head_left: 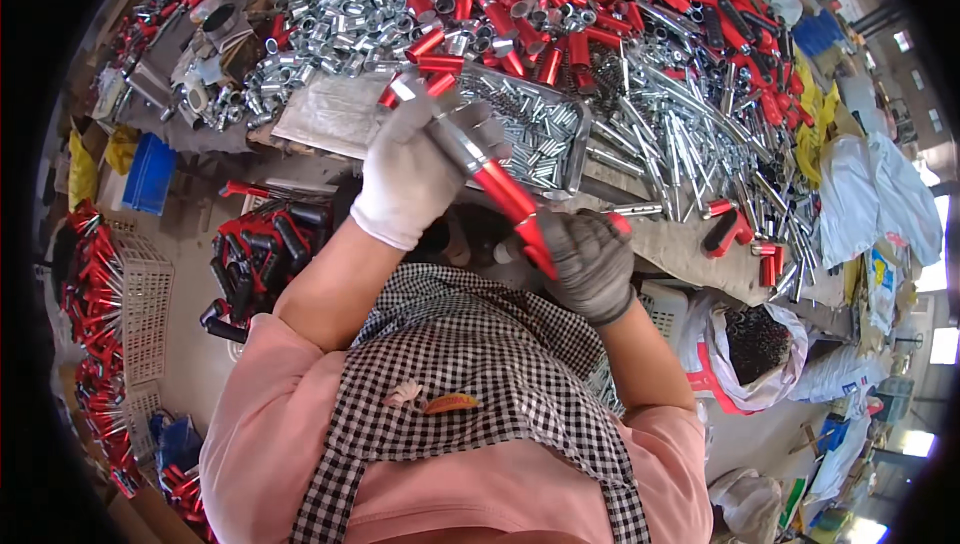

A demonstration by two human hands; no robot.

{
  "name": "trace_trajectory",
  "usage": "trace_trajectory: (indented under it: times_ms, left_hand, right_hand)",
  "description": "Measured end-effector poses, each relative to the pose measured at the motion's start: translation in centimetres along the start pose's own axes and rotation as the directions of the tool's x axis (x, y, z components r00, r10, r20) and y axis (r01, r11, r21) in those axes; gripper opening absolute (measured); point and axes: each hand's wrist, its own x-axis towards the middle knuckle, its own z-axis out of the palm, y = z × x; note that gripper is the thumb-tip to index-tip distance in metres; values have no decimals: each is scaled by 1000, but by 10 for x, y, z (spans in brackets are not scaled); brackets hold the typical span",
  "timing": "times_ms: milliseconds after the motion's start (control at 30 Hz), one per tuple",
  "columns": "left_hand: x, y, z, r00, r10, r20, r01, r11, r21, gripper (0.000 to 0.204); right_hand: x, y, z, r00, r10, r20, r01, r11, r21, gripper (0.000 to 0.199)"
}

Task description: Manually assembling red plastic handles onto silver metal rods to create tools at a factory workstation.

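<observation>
Red-and-silver rod (480, 174) slants from upper left to lower right above the table (690, 244); left hand (415, 169) grips its silver end, right hand (590, 259) clasps its red tip.

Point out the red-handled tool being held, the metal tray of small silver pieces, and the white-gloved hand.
red-handled tool (503, 192), head view, on the red grip's middle.
metal tray (578, 159), head view, on its right rim.
white-gloved left hand (405, 174), head view, on the glove's back.
</observation>
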Motion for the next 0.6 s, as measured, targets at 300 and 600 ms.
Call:
trace_trajectory:
  times_ms: [300, 600]
  left_hand:
    - [11, 13, 48, 725, -159, 670, 0, 973, 231, 44]
    - [0, 15, 93, 211, -803, 557, -381, 457, 804, 25]
  right_hand:
    - [16, -59, 14, 643, 599, 477, -547, -78, 834, 53]
    - [23, -6, 18, 883, 236, 405, -464, 312, 829, 64]
